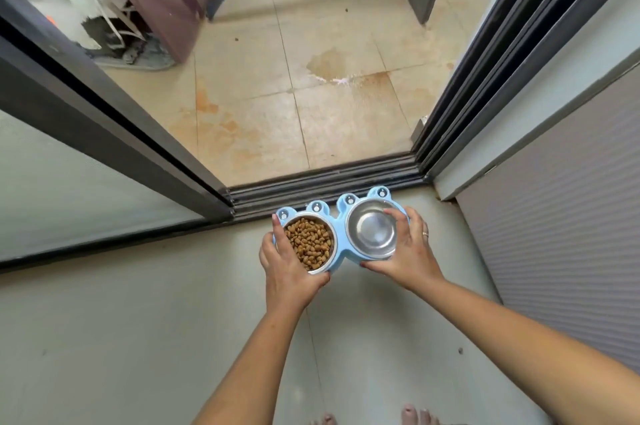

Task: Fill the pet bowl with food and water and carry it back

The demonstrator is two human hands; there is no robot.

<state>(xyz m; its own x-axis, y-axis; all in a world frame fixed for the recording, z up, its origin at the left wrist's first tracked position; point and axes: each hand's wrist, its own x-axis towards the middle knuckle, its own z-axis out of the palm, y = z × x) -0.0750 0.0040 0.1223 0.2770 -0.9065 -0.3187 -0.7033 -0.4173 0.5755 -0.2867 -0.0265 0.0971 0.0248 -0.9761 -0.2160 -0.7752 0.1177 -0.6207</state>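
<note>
person is standing on a grey floor (138, 338) just short of a sliding door track (325, 182), facing an open doorway onto a stained beige tiled floor (263, 106) with a wet-looking patch (329, 66). dark door frames are running down both sides, a ribbed grey panel (561, 251) is sitting on the right, bare toes are showing at the bottom edge.

both arms are reaching forward holding the blue pet bowl (341, 217), a frog-shaped double holder held in the air above the floor, just before the track. left hand (289, 272) is gripping the left end, thumb over the rim, beside the steel dish of kibble (310, 243). right hand (405, 251) is gripping the right end, thumb lying over the rim of the second steel dish (370, 232). that dish is looking shiny; cannot tell if water is in it or how much.

step judged: food is done, carry-back is underway. next move is calling for stepping over the raised track while keeping the holder level so kibble and any water are not spilling, and watching the wet patch underfoot.
</note>
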